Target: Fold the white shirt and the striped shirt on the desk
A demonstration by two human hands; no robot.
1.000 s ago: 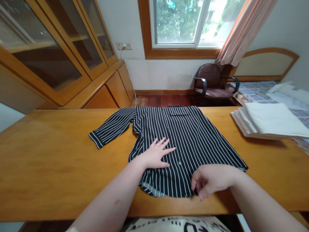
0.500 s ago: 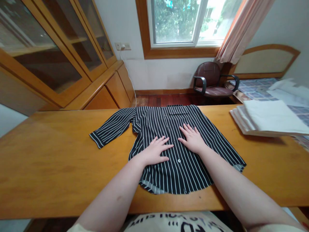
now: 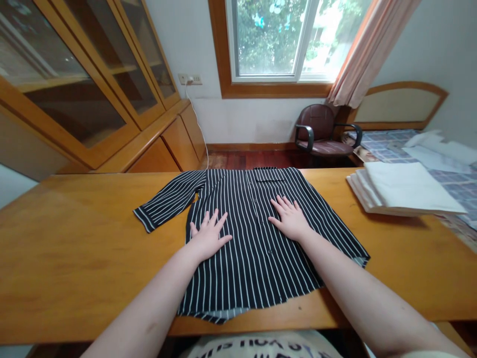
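A black shirt with white stripes lies spread front side up on the wooden table, its buttons running down the middle. One sleeve stretches out to the left; the other sleeve does not show. My left hand lies flat on the shirt's left part, fingers spread. On the right of the button line, my right hand rests flat on the cloth with its fingers stretched out. The lower left hem is slightly turned, showing a paler inner side.
A stack of folded white cloth or paper sheets sits at the table's right end. Past the table stand a brown armchair and a bed. A glass-door cabinet is at the left.
My left hand has slid left across the shirt, and the left side of the cloth now reaches further left and nearer to me. My right hand stays in about the same place on it.
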